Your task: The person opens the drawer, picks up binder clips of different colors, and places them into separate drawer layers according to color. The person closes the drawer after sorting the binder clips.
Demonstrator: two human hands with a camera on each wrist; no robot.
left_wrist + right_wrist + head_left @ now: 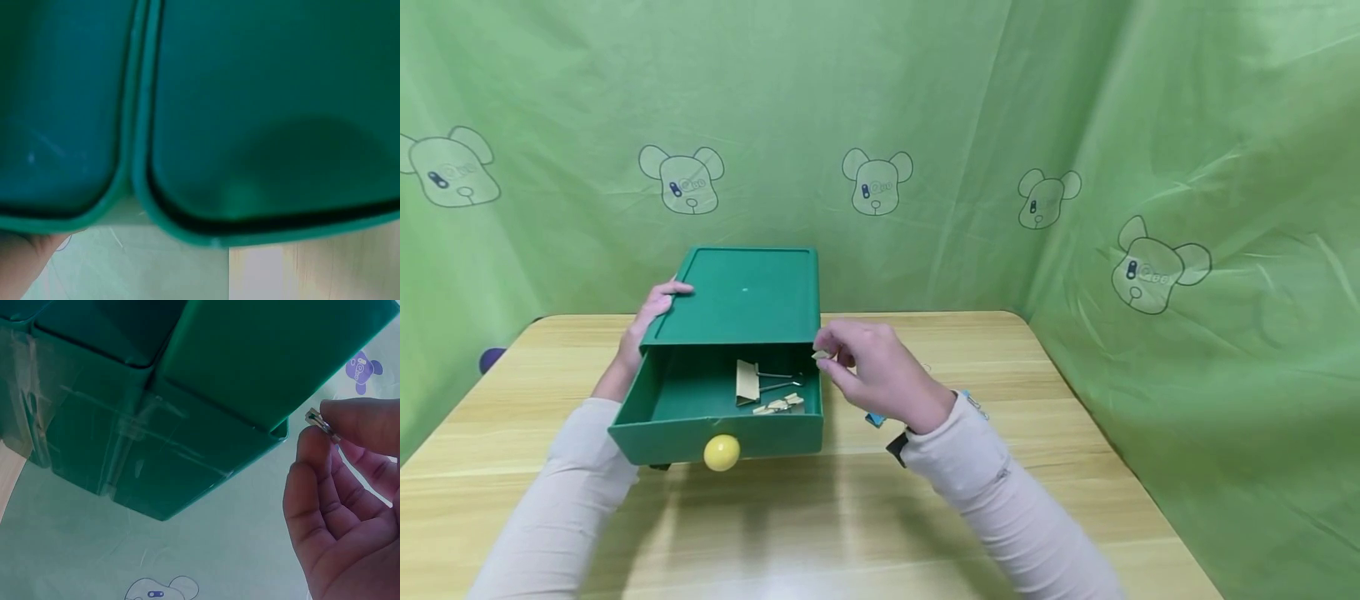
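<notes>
A green drawer box [737,296] stands with its drawer [685,442] pulled out, a yellow knob [722,452] on the front. My left hand [643,329] rests against the box's left side, its fingers reaching over the top edge; most of it is hidden in the left wrist view. Just beyond the drawer's right rim, my right hand [880,367] pinches a small wooden clothespin [322,425] between thumb and index finger. Inside the drawer lie a gold binder clip [747,383] with its wire handles to the right and small wooden clothespins [779,405] near the front.
Blue clips [875,420] lie on the wooden table [1000,517], partly hidden behind my right hand and wrist. More green compartments [81,425] joined with clear tape show in the right wrist view. Green curtains [955,125] with bear faces enclose the back and sides.
</notes>
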